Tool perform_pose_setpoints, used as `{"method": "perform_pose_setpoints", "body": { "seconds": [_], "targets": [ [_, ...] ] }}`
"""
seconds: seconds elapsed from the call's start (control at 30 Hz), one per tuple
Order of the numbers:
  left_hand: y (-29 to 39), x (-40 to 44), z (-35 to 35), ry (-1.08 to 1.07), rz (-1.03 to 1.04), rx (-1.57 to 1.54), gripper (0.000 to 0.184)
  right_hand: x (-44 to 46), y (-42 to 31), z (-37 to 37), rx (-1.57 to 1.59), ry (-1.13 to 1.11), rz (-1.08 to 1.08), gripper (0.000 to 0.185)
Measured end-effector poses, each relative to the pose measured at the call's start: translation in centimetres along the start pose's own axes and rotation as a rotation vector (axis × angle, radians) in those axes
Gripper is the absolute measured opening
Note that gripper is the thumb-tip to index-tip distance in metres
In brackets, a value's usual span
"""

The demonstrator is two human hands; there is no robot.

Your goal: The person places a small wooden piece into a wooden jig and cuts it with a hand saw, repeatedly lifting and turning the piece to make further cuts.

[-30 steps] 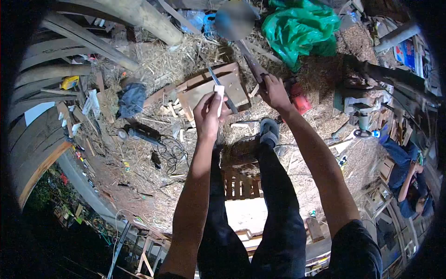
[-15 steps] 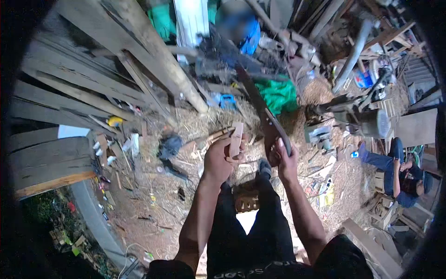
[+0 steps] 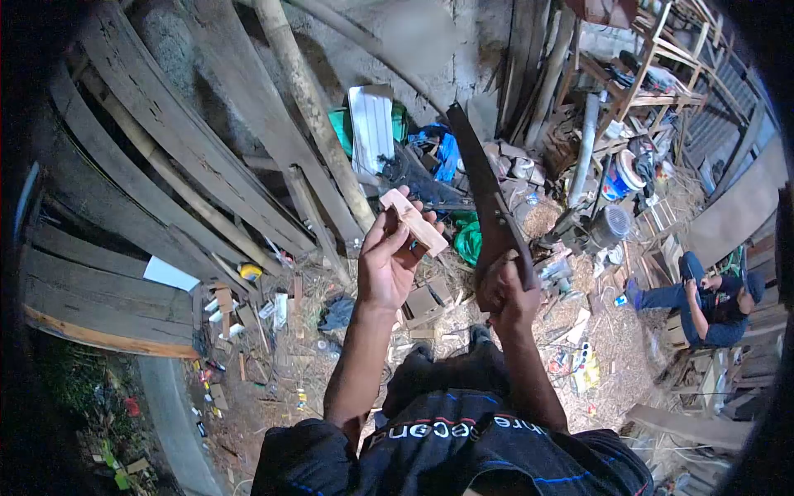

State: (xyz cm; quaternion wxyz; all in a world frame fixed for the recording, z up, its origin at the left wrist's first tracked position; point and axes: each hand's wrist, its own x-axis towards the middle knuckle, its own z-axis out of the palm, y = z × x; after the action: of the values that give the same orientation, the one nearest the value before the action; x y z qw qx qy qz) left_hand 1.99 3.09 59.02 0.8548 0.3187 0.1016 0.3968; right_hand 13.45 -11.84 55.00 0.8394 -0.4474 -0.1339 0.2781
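Nearest on my feed, I have the left hand [image 3: 387,263] palm up, thumb and fingers closed around a pale wooden piece [image 3: 413,221], so that grip lies directly on it. The right hand [image 3: 508,293] is wrapped tightly about the handle [image 3: 503,238] of a saw [image 3: 482,178], a little lower and off to the right of the piece. The relation I watch is between their long axes: the piece slants from upper left to lower right, its near end angled toward the saw handle, while the blade leans the same way but more steeply, its tip pointing away from the body. A gap separates blade and wood. Farther off I see the green plastic [image 3: 468,242], the shaving-strewn floor [image 3: 612,355] and a seated person [image 3: 718,304] at right.
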Motion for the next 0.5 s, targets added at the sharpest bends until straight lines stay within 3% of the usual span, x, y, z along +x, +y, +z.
{"method": "perform_pose_setpoints", "body": {
  "seconds": [0.03, 0.13, 0.23, 0.5],
  "targets": [
    [0.4, -0.4, 0.9, -0.017, 0.043, 0.012, 0.053, -0.2, -0.3, 0.3, 0.07, -0.139, 0.022, 0.022],
    [1.6, -1.7, 3.1, -0.056, 0.161, 0.0, 0.053, -2.0, -2.5, 4.1, -0.168, -0.098, -0.018, 0.025],
    [2.7, -2.7, 4.4, -0.075, 0.259, 0.043, 0.054, -2.7, -3.3, 6.8, -0.089, -0.158, -0.114, 0.028],
    [5.8, -3.8, 4.8, -0.161, 0.466, 0.144, 0.053, -3.5, -4.3, 11.0, -0.01, -0.246, -0.055, 0.032]
  ]
}}
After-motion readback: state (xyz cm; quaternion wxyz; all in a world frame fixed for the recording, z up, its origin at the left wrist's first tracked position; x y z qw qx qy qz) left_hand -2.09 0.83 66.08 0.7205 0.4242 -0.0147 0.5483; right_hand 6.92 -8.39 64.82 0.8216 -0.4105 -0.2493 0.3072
